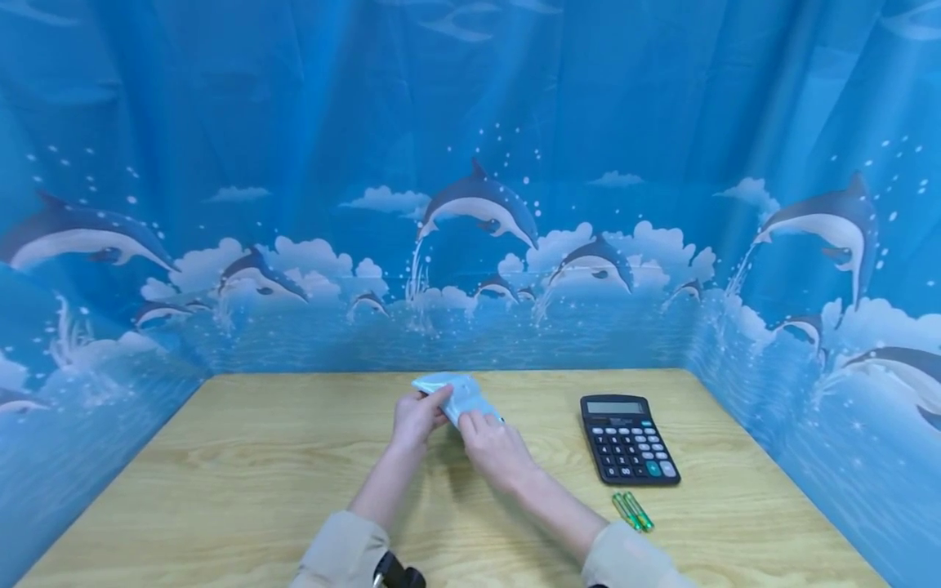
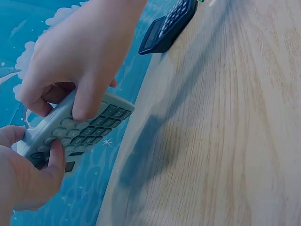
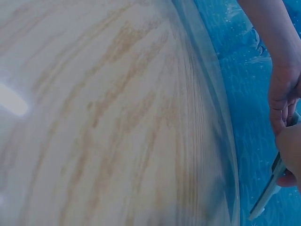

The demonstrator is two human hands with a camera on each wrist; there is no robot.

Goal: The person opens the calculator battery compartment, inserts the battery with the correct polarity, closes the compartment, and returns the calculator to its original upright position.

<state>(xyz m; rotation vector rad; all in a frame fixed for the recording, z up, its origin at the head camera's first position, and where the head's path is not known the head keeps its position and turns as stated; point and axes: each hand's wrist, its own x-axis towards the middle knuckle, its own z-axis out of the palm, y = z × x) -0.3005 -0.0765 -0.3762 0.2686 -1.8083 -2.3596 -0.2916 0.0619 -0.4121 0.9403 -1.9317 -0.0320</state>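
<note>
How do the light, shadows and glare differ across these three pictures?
Head view: brightest, the black calculator clear enough to show its keys, the held pale calculator looking washed out; left wrist view: dimmer, with a long dark shadow across the table; right wrist view: also dim, with a white glare spot at the picture's left, and the table's edge looking curved.

The head camera looks forward and down across the wood-grain tabletop [image 1: 257,457] to the dolphin-print curtain [image 1: 470,98]. The left wrist camera, much closer and tilted, faces the light-blue calculator [image 2: 96,129]; both views share the black calculator [image 1: 630,441]. The right wrist camera mostly faces tabletop, the light-blue calculator apparently edge-on at far right.
</note>
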